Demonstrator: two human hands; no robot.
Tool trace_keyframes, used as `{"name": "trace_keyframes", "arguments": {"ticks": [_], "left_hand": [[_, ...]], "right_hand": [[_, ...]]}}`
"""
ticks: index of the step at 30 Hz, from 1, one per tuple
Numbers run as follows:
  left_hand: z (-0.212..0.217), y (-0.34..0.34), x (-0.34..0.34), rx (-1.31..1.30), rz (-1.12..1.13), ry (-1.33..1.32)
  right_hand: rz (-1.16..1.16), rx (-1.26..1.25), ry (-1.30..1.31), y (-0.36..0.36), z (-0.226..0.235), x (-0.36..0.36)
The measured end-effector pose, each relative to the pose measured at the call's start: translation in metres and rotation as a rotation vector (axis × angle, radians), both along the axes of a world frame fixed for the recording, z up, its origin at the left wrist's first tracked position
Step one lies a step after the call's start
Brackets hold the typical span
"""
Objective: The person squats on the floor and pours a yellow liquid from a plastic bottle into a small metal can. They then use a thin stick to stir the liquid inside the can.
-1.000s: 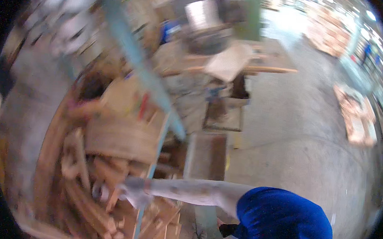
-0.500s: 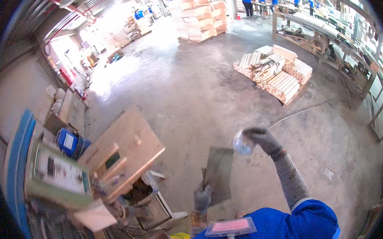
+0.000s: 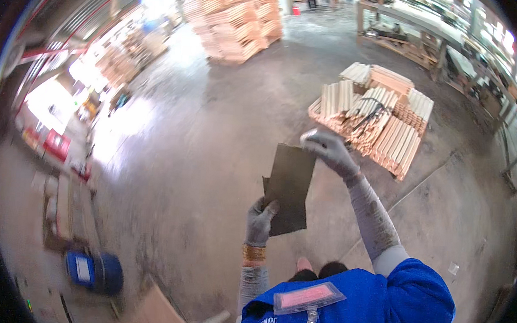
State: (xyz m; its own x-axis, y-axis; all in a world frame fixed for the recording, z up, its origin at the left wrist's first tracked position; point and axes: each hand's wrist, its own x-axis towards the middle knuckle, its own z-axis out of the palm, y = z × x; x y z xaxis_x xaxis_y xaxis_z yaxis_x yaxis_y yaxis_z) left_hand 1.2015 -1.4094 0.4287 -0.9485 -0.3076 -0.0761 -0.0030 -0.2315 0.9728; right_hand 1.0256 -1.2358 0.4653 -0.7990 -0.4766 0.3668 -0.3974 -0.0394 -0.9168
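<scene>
My left hand (image 3: 259, 221), in a grey work glove, grips dark grey-green sheets (image 3: 292, 184) that look like sandpaper, thumb on top. A second piece sticks out behind the front one on its left side. At the sheets' upper right corner is my gloved right hand (image 3: 332, 152), its fingers closed around a whitish thing (image 3: 309, 136). Only a small part of that thing shows past the fingertips, and its kind is unclear. Whether the right hand touches the sheet I cannot tell.
A low pallet of wooden strips (image 3: 385, 119) stands ahead on the right, with a taller wood stack (image 3: 234, 27) farther off. A blue drum (image 3: 106, 273) is at lower left, near a wooden board (image 3: 157, 312). Workbenches (image 3: 421, 23) line the far right.
My view has turned left and away from the bench at lower left. Both hands are now farther forward; the right has come in beside the sheets' top corner, its whitish thing now mostly covered.
</scene>
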Motion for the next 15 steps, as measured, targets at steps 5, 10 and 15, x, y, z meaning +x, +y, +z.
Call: {"name": "trace_keyframes", "arguments": {"ticks": [5,10,15], "left_hand": [[-0.007,-0.042,-0.234,0.009,-0.458,0.014],[-0.040,-0.104,-0.459,0.014,-0.589,-0.101],[-0.062,-0.299,-0.624,-0.014,-0.097,-0.320]], "right_hand": [[-0.114,-0.184,-0.388,-0.016,-0.015,-0.177],[-0.402,-0.691,-0.493,-0.049,-0.047,-0.409],[-0.429,-0.536,-0.516,-0.146,-0.036,-0.662]]}}
